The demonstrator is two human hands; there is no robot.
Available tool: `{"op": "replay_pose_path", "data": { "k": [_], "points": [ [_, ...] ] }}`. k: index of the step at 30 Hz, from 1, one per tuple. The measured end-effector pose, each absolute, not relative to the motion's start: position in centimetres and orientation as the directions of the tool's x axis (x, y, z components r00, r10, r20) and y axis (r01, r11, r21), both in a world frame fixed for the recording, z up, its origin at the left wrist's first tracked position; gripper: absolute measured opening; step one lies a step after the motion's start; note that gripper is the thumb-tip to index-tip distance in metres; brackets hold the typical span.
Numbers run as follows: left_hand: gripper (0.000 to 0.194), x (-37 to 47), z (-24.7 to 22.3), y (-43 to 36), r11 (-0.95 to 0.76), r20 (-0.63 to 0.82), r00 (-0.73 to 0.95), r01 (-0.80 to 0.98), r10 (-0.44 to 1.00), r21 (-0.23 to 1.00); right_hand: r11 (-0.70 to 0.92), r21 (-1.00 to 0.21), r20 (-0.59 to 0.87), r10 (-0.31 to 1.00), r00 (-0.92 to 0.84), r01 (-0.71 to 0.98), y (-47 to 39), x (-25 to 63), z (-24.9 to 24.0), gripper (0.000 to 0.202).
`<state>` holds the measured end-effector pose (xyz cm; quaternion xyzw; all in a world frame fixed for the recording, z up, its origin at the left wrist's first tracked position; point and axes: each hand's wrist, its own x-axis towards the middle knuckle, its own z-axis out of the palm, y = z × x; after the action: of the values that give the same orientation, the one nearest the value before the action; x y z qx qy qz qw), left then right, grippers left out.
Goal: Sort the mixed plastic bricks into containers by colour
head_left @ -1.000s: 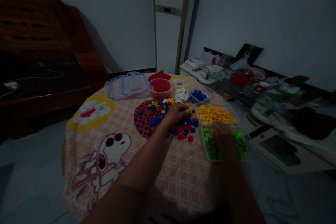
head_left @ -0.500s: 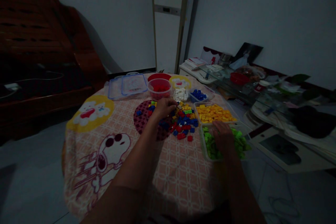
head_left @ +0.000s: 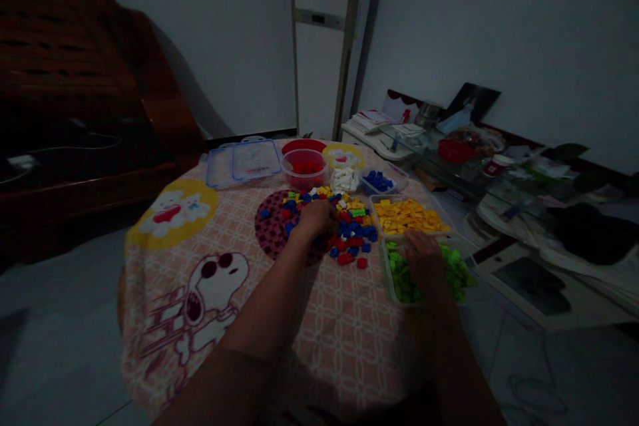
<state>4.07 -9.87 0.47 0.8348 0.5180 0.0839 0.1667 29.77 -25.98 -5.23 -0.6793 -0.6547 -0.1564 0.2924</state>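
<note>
Tabletop: rounded, pink-patterned, dimly lit.
Mixed bricks: small, red, blue, yellow, a few white and green, loosely heaped; they lie beneath and around the left hand.
Clear tub: loaded with bright green bricks, right of the heap, under the right hand.
Left hand: fingers curled downward; cannot tell whether they pinch a piece.
Right hand: fingers loosely bent near the tub's far rim; grip unclear.
Stray blue brick: left of the left hand.
</note>
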Motion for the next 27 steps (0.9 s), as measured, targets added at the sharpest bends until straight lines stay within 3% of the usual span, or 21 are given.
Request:
{"op": "replay_pose_path", "data": {
  "k": [4,7,10,13,16,21,27],
  "points": [
    [0.019,4.2,0.2,-10.0,-0.388,-0.01,0.412,0.864,0.911,0.322,0.036,-0.19,0.599,0.796,0.087,0.981,-26.0,29.8,-5.3,0.034],
    [0.016,3.9,0.0,-9.4,-0.394,0.004,0.423,0.839,0.906,0.376,0.03,-0.185,0.603,0.793,0.089,0.982,-25.9,29.9,-5.3,0.035],
    [0.01,3.5,-0.4,-8.8,-0.382,0.016,0.459,0.72,0.888,0.579,0.039,-0.186,0.602,0.794,0.082,0.982,-25.9,29.9,-5.3,0.035],
    [0.012,3.4,-0.8,-8.5,-0.255,-0.014,0.465,0.511,0.885,0.821,0.042,-0.19,0.605,0.792,0.083,0.981,-25.9,29.8,-5.3,0.034],
    [0.015,3.5,-0.9,-8.8,-0.105,-0.07,0.466,0.34,0.882,0.934,0.038,-0.191,0.604,0.792,0.087,0.981,-25.9,29.8,-5.3,0.035],
    [0.013,3.4,-0.7,-8.9,-0.011,-0.085,0.487,0.19,0.869,0.982,0.025,-0.192,0.597,0.797,0.096,0.981,-26.0,29.8,-5.3,0.034],
    [0.022,6.2,-1.6,-9.1,0.028,-0.053,0.395,0.068,0.917,0.997,0.032,-0.199,0.587,0.804,0.093,0.979,-25.9,29.9,-5.4,0.035]
  ]
}}
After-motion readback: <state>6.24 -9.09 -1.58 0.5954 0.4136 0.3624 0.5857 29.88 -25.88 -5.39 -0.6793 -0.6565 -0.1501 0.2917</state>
